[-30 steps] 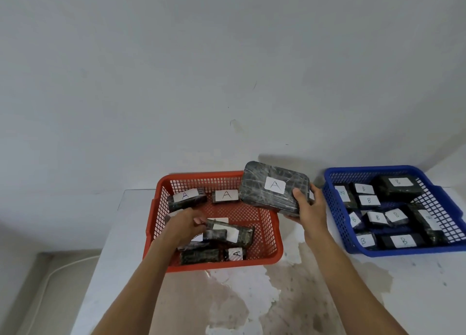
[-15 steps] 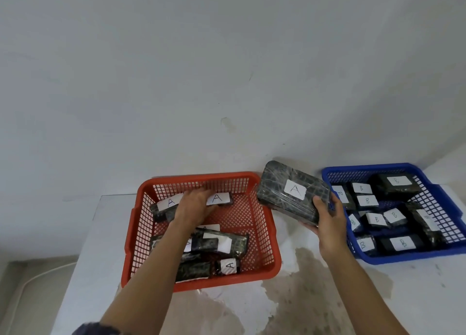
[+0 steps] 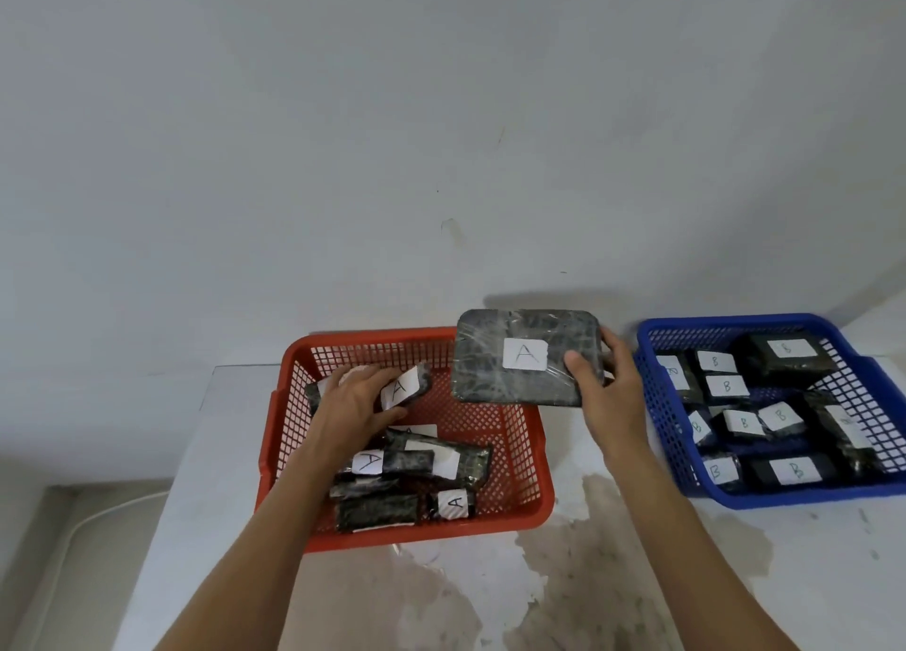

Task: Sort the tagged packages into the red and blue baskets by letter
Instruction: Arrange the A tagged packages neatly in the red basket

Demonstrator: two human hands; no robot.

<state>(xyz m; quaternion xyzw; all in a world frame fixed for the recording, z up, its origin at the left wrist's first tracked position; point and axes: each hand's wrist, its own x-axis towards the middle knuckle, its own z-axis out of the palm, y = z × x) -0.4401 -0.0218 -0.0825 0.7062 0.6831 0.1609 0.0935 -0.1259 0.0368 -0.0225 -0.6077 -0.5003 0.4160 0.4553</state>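
My right hand (image 3: 604,389) grips a large flat dark package tagged A (image 3: 527,356) by its right edge, holding it over the far right corner of the red basket (image 3: 532,454). My left hand (image 3: 354,402) reaches into the red basket and holds a small dark package tagged A (image 3: 403,386) near its far side. Several more A packages (image 3: 416,464) lie in the near half of that basket. The blue basket (image 3: 657,405) to the right holds several dark packages tagged B (image 3: 784,356).
Both baskets stand on a white, stained table (image 3: 588,577) against a pale wall (image 3: 441,135). The table's left edge drops to a floor with a pale cable (image 3: 83,518).
My right hand has levelled the large A package and shifted it left over the red basket's corner. My left hand moved from the basket's middle to its far side and took a small A package.
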